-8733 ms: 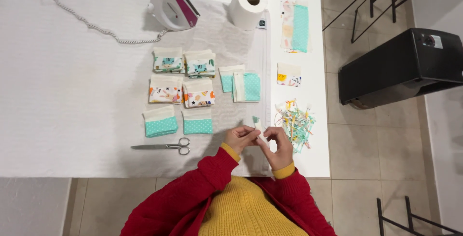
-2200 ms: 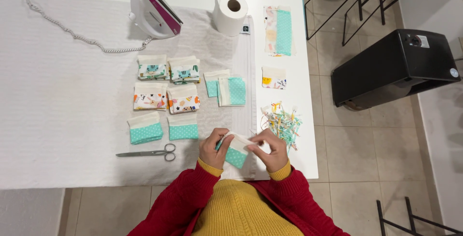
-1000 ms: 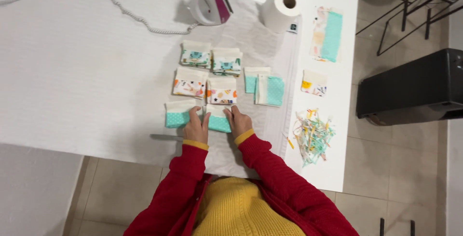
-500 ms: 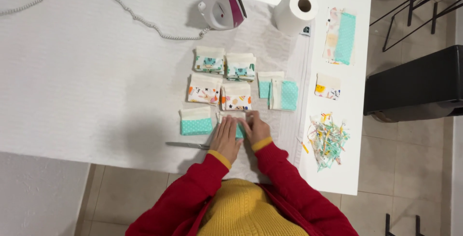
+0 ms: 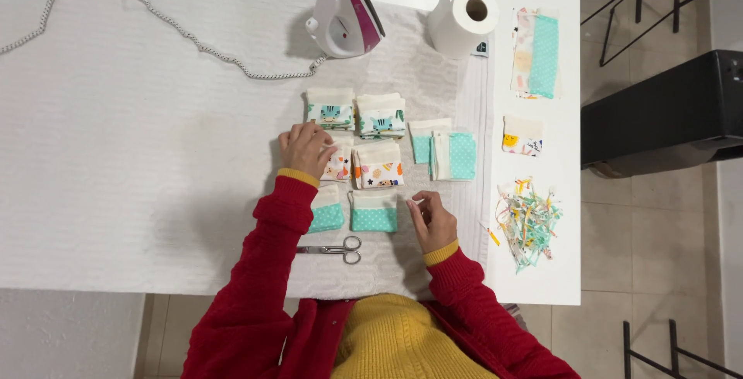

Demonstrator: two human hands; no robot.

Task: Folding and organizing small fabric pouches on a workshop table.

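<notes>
Folded fabric pieces lie in small stacks in rows on a white padded mat (image 5: 155, 154). My left hand (image 5: 306, 149) reaches to the middle row, its curled fingers on the left stack with the colourful print (image 5: 338, 167). A matching printed stack (image 5: 378, 165) lies just to its right. My right hand (image 5: 432, 220) rests beside the front stack with the teal dotted band (image 5: 374, 212), pinching what looks like a small white scrap at its fingertips. My left sleeve partly covers another teal dotted stack (image 5: 327, 210). Scissors (image 5: 333, 249) lie in front of the stacks.
An iron (image 5: 346, 11) stands at the back, its cord (image 5: 193, 38) trailing left. A paper roll (image 5: 463, 23) is beside it. Teal and cream pieces (image 5: 444, 150), a long strip (image 5: 535, 54), a small square (image 5: 522, 135) and a heap of trimmings (image 5: 526, 220) lie to the right.
Both hands have left the front teal dotted stack. My left hand has gone up to the printed stack in the middle row. My right hand has drawn back to the right.
</notes>
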